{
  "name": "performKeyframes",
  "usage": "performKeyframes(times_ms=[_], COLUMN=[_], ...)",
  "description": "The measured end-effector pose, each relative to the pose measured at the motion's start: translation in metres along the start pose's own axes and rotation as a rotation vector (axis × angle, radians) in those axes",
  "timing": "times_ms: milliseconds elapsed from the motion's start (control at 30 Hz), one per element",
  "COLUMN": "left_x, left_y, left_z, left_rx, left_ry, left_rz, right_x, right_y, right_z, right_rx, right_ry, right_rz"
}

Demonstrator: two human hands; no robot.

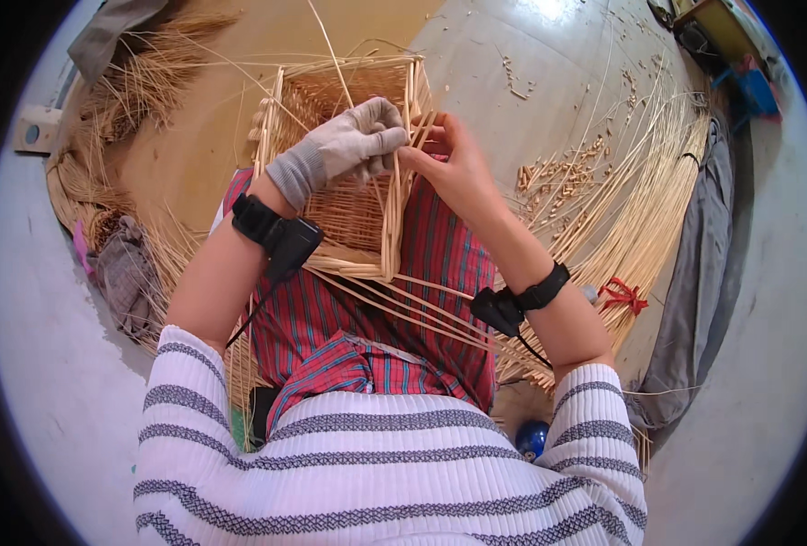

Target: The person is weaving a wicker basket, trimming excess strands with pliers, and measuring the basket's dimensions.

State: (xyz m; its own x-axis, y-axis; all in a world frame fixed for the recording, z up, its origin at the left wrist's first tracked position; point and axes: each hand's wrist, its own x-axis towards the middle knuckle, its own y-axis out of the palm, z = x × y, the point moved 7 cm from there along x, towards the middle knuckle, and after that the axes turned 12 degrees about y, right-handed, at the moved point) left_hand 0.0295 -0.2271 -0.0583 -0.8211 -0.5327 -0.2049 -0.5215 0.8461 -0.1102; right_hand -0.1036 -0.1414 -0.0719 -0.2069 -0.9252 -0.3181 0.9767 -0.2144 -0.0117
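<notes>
A rectangular wicker basket (344,223) rests on my lap over a red striped cloth (444,246). Its upper edge has loose pale wicker rods along the right side. In a grey-white glove, my left hand (358,141) reaches across the basket's opening, fingers closed at the right rim on the rods. My bare right hand (449,159) meets it from outside that rim, thumb and fingers pinched on a wicker rod (419,136). Several long rod ends (413,305) stick out from the near right corner across my lap.
Long pale wicker rods (640,227) lie on the floor at right, with a red tie (622,297) near their close end. Short offcuts (567,173) are scattered beside them. More bundled wicker (149,77) lies at far left. A blue ball-like object (532,439) sits by my right side.
</notes>
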Motion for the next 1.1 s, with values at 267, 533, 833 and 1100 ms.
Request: performKeyframes(times_ms=[267,533,833,1100], left_x=[0.011,-0.004,-0.002,-0.009], left_y=[0.018,0.024,0.010,0.032], left_z=[0.007,0.011,0.006,-0.007], left_rx=[0.163,0.156,0.388,0.279], left_ry=[0.017,0.052,0.356,0.202], left_rz=[-0.007,-0.068,-0.065,-0.152], right_x=[-0.022,-0.119,-0.095,-0.118], right_y=[-0.006,0.044,0.064,0.053], right_z=[-0.015,-0.004,0.015,-0.006], right_rx=[0.232,-0.873,-0.971,-1.067], right_ry=[-0.087,-0.114,-0.288,-0.290], right_rz=[0.063,-0.052,-0.185,-0.238])
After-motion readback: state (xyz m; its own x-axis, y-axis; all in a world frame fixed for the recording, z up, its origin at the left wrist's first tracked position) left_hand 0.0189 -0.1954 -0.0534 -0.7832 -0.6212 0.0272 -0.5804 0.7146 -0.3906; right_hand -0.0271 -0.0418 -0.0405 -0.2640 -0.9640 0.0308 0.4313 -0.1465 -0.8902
